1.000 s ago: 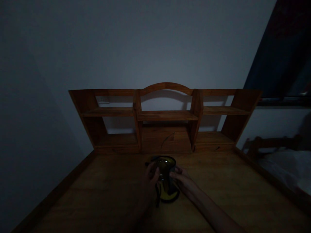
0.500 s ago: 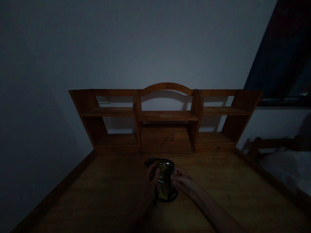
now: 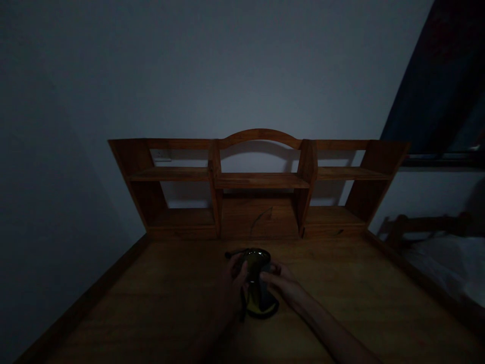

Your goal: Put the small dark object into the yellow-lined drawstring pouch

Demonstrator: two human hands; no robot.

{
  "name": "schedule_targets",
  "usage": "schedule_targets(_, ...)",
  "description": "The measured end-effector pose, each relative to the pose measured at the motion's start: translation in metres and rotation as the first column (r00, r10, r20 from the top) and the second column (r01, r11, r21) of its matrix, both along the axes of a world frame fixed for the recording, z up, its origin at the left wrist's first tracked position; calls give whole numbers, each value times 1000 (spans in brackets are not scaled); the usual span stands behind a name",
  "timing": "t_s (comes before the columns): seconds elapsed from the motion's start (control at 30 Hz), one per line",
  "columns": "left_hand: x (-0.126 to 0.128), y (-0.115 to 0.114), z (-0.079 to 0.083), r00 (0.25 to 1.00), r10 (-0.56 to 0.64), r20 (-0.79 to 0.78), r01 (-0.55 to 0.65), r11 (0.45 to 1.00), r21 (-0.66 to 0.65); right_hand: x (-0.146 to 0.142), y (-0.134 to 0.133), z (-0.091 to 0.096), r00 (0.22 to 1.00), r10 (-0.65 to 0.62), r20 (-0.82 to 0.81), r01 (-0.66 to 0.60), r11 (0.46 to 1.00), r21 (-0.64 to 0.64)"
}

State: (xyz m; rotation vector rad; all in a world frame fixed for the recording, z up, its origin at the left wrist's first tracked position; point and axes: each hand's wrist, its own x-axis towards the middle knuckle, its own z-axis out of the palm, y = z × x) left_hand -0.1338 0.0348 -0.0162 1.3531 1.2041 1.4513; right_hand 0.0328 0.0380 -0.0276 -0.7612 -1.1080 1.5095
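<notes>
From here: glossy yellow-and-black pouch-like thing (image 3: 256,286), dark-rimmed, mid-width over the worktop (image 3: 182,283), near its back edge. Long axis runs back-to-front. Left hand (image 3: 234,272) pinches its left side, right hand (image 3: 283,282) its right; neither clearly nearer.

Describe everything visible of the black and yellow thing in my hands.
The black and yellow thing has a glossy, rounded upper part and a yellow lower part edged in black; dark strap-like bits stick out at left. The left hand grips its left side, the right hand its right. It's too dark to tell its material or whether the desk supports it.
</notes>
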Motion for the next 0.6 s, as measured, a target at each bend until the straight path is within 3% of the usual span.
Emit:
schedule_targets(0.17, 2, 3, -13, 985, 21, -173, -2, 994, 113, -1, 5, -6, 990, -95, 102, 96, 995, -5)
schedule_targets(0.3, 5, 1, -19, 931, 8, -365, 78, 973, 219, 3, 8, -12, 975, -156, 159, 136, 982, 129)
schedule_targets(0.43, 5, -2, -14, 903, 96, -420, 32, 957, 290, 2, 7, -13, 944, -236, 229, 179, 954, 242)
schedule_targets(0.6, 4, -3, -8, 869, 133, -476, 38, 942, 333, -1, 4, -8, 893, -308, 327, 218, 934, 284)
